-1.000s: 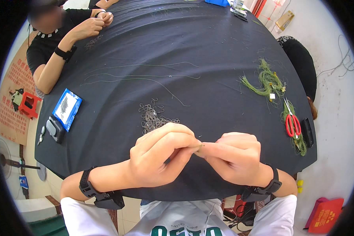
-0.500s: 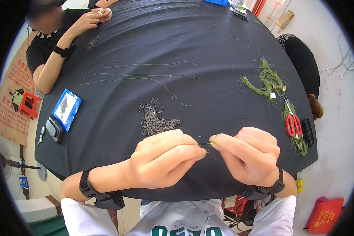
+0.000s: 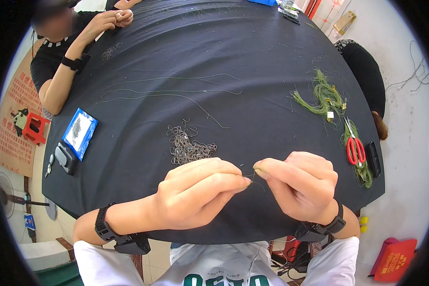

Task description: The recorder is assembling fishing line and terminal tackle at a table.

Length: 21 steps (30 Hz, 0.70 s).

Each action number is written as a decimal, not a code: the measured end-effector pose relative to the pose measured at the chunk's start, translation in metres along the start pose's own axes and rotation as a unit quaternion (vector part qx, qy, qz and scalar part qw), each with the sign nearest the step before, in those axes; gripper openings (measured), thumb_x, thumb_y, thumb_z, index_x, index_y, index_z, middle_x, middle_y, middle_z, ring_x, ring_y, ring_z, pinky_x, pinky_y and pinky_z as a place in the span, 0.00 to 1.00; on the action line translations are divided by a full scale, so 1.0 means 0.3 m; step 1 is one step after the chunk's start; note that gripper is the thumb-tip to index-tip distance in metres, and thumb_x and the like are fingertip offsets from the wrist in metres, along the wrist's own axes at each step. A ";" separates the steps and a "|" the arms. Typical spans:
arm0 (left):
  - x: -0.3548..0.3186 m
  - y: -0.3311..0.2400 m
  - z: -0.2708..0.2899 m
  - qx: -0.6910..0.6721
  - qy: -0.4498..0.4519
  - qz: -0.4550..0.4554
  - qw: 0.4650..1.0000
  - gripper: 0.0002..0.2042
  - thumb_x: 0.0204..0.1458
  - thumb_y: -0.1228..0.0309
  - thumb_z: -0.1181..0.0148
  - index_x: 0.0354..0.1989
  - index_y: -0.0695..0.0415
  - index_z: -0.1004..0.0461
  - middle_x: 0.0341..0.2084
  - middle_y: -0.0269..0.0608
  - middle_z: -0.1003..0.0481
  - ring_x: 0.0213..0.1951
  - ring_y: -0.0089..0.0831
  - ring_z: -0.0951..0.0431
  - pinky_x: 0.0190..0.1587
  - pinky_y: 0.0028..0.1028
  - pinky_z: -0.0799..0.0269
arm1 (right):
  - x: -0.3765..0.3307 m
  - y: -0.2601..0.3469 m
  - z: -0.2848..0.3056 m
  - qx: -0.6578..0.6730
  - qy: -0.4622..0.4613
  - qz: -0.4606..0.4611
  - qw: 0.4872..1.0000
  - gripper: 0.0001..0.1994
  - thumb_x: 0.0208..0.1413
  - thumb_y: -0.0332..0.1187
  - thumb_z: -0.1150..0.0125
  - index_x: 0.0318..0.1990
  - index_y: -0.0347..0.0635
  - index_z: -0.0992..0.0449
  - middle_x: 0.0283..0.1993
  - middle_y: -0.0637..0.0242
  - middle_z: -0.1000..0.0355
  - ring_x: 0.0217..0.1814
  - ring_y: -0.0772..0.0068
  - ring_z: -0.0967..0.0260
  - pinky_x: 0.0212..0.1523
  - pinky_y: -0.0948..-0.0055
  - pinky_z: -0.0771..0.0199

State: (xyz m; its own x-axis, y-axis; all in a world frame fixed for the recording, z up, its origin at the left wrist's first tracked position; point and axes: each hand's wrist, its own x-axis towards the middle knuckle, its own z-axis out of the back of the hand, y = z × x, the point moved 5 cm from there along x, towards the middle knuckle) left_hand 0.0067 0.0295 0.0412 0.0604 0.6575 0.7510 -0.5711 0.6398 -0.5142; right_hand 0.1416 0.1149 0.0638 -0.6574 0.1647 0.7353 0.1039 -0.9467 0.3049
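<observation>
My left hand [image 3: 200,193] is closed, with thumb and forefinger pinching a thin fishing line [image 3: 249,176]. Facing it across a small gap, my right hand [image 3: 300,186] pinches the same fine line between its fingertips. A loose end curls below the gap. Whether a hook sits inside my left fingers is hidden. Just beyond my left hand lies a tangled heap of metal fish hooks [image 3: 190,148]. Farther off, several long greenish lines [image 3: 176,91] stretch across the black tablecloth [image 3: 262,119].
On the right lie green line bundles [image 3: 321,102], red-handled scissors [image 3: 355,151] and a black case [image 3: 373,160]. A blue-and-white packet [image 3: 81,133] and a grey-black device [image 3: 66,158] are at the left. A co-worker [image 3: 57,66] sits at the far left, hands raised over the table.
Little differs. My two hands have shifted very slightly, and the loose line end between them has moved. Both pinches hold as before.
</observation>
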 end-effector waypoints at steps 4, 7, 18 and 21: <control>-0.001 0.001 0.001 0.014 -0.006 0.008 1.000 0.11 0.38 0.88 0.37 0.31 0.64 0.25 0.25 0.48 0.24 0.26 0.34 0.22 0.28 0.25 0.26 | 0.000 0.004 0.004 0.001 -0.001 -0.003 1.000 0.12 0.35 0.20 0.33 0.33 0.34 0.22 0.17 0.66 0.33 0.14 0.72 0.36 0.15 0.77 0.39; -0.001 -0.001 0.002 0.018 -0.001 0.010 1.000 0.11 0.38 0.87 0.37 0.32 0.64 0.26 0.26 0.47 0.24 0.26 0.34 0.22 0.28 0.24 0.26 | 0.005 0.015 0.005 -0.005 -0.005 0.017 1.000 0.12 0.35 0.20 0.33 0.33 0.34 0.22 0.16 0.67 0.34 0.14 0.73 0.36 0.15 0.77 0.39; -0.009 0.000 0.008 -0.012 0.001 0.012 1.000 0.11 0.40 0.88 0.39 0.33 0.64 0.27 0.27 0.48 0.24 0.26 0.33 0.23 0.27 0.24 0.27 | -0.009 -0.036 -0.046 0.122 0.015 -0.088 0.989 0.09 0.40 0.21 0.35 0.32 0.37 0.22 0.19 0.64 0.29 0.17 0.70 0.32 0.18 0.76 0.36; -0.011 -0.003 0.011 -0.012 -0.014 0.005 1.000 0.11 0.43 0.88 0.40 0.34 0.64 0.28 0.28 0.48 0.24 0.26 0.30 0.23 0.26 0.22 0.29 | -0.018 -0.037 -0.057 0.143 0.030 -0.088 0.985 0.09 0.39 0.21 0.34 0.32 0.37 0.22 0.19 0.64 0.29 0.16 0.70 0.32 0.17 0.76 0.37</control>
State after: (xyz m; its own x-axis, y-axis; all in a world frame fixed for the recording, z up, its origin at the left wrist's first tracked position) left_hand 0.0043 0.0254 0.0405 0.0311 0.6529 0.7568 -0.5519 0.6425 -0.5316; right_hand 0.1312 0.1198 0.0458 -0.7264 0.2944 0.6210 0.1841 -0.7873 0.5885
